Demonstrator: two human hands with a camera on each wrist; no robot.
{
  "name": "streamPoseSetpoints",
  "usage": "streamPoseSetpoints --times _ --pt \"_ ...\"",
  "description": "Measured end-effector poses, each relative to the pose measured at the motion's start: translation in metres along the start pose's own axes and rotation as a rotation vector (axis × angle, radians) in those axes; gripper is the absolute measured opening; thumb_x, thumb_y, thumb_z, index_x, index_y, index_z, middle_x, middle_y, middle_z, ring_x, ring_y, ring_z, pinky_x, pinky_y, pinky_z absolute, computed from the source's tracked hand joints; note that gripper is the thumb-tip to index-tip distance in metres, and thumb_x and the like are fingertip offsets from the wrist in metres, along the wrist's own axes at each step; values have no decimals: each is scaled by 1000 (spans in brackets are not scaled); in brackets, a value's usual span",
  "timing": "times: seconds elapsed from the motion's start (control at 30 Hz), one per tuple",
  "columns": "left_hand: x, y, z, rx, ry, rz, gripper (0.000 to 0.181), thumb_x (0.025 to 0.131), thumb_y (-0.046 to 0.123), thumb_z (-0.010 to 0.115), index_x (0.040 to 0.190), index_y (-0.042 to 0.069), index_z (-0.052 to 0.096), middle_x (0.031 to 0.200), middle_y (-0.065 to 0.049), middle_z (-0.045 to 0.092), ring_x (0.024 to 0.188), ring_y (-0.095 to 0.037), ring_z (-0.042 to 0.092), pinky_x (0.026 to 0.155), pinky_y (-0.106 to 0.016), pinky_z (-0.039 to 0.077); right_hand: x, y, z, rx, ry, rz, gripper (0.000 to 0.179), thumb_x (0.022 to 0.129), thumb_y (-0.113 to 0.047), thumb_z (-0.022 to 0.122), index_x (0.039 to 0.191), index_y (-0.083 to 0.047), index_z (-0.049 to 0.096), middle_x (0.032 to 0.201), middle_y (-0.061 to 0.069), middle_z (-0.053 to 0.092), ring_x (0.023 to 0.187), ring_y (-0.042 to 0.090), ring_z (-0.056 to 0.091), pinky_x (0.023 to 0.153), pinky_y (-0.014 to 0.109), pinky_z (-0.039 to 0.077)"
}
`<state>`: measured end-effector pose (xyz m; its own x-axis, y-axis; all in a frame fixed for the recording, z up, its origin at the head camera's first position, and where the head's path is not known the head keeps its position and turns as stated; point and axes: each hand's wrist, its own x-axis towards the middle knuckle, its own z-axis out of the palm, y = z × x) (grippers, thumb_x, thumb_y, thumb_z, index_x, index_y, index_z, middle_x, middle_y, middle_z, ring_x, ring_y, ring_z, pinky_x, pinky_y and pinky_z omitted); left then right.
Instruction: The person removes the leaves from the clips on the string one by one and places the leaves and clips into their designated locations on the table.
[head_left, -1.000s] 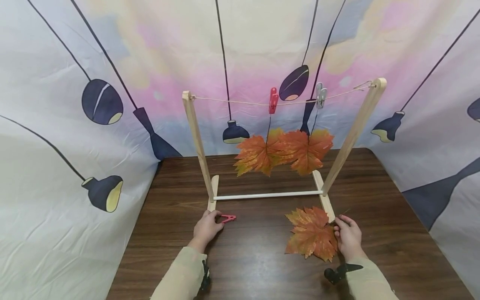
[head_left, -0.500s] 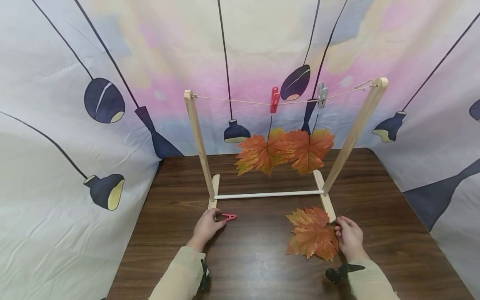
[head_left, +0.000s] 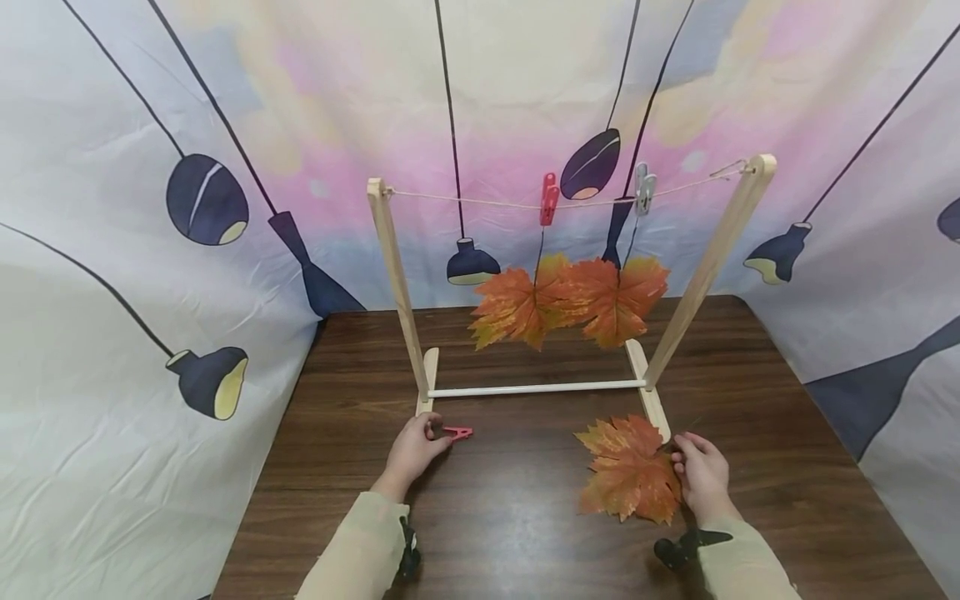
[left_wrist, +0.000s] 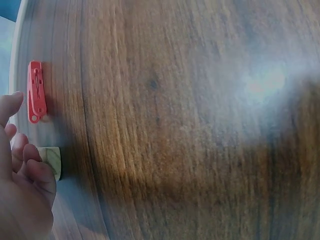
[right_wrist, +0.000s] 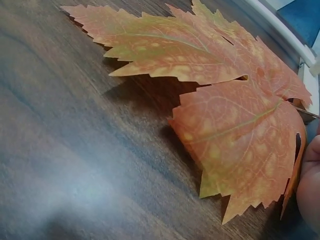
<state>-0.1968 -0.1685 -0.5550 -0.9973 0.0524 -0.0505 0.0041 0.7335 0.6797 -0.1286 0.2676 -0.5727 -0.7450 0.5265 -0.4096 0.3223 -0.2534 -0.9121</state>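
My right hand [head_left: 703, 477] pinches the stem of an orange maple leaf [head_left: 632, 473], beside the rack's right foot. In the right wrist view, the maple leaf [right_wrist: 240, 125] spreads low over the table, casting a shadow below it. My left hand [head_left: 412, 450] is at the rack's left foot, right by a red clothespin [head_left: 459, 433]. From the left wrist view, the clothespin [left_wrist: 37, 92] lies just past the thumb tip, with a small gap, and the other fingers of my left hand [left_wrist: 25, 195] are loosely bent near the wooden foot [left_wrist: 52, 161].
A wooden rack [head_left: 397, 287] with a white crossbar [head_left: 536, 389] stands on the brown table [head_left: 510, 517]. From its string [head_left: 480, 202] hang two orange leaves [head_left: 618, 300], one by a red clothespin [head_left: 549, 200], one by a grey clothespin [head_left: 645, 192]. A printed cloth [head_left: 337, 100] encloses the table.
My right hand and the maple leaf have shifted slightly to the right. My left hand and the clothespin beside it stay nearly in place.
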Motion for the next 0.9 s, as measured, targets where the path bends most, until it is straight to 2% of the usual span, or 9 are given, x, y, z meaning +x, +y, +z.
streamPoseSetpoints --times 0.1,0.33,0.43,0.67,0.9 --pt "1 2 0 -22 3 6 43 78 20 77 114 3 60 83 -5 52 73 -18 48 64 -33 40 1 2 -2 -15 6 -2 46 95 -20 54 134 -1 40 86 -6 54 66 2 54 56 15 46" --pt "0 6 -1 -54 5 30 43 79 18 76 115 2 59 82 -5 52 73 -17 47 67 -34 41 2 2 -4 4 20 -11 37 94 -19 55 126 -3 44 90 -4 53 65 3 55 55 15 45" --pt "0 7 -2 -52 9 44 43 79 17 75 115 1 59 79 -5 50 71 -17 46 68 -34 40 2 2 -5 -9 22 -6 40 95 -20 55 128 -2 44 90 -4 53 65 3 55 55 15 45" --pt "-2 9 -4 -59 4 26 43 79 17 75 116 2 59 79 -4 50 71 -17 46 66 -33 39 3 3 -9 -46 8 -4 47 96 -22 53 134 1 40 85 -5 54 66 2 54 55 16 46" --pt "-1 8 -5 -65 23 53 44 78 17 75 116 1 59 78 -4 49 71 -17 46 67 -35 40 4 2 -10 -31 16 -18 43 95 -20 52 130 3 42 87 -7 54 65 2 55 55 16 46"
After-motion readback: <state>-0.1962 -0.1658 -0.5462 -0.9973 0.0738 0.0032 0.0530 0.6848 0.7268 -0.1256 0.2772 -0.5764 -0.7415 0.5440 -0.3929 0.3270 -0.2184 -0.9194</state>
